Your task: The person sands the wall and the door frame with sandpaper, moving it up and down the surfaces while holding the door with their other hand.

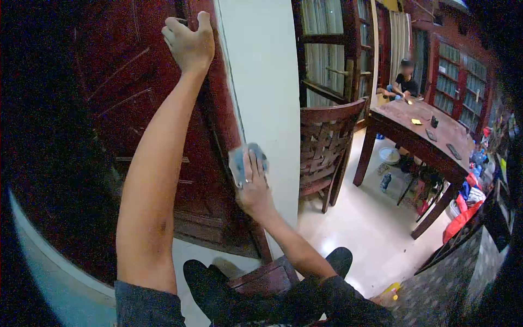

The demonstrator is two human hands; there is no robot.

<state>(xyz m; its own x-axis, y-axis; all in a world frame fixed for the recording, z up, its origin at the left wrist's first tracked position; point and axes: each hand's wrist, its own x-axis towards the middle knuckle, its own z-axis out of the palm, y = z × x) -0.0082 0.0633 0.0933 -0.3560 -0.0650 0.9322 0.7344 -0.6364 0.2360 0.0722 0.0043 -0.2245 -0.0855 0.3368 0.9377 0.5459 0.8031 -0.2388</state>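
Observation:
My right hand (254,188) presses a grey-blue cloth (239,163) flat against the edge where the dark red door frame (222,117) meets the white wall (267,82). A ring shows on one of its fingers. Higher up, my left hand (190,41) has its fingers curled at the upper part of the frame, beside the dark red panelled door (131,98). Whatever it grips there is too dark to make out for certain.
A woven-back wooden chair (327,147) stands right of the wall. Behind it is a wooden table (403,117) with small items. A person (406,82) sits at its far end. Clothes (463,215) lie at right. A wooden stool (267,280) is between my feet.

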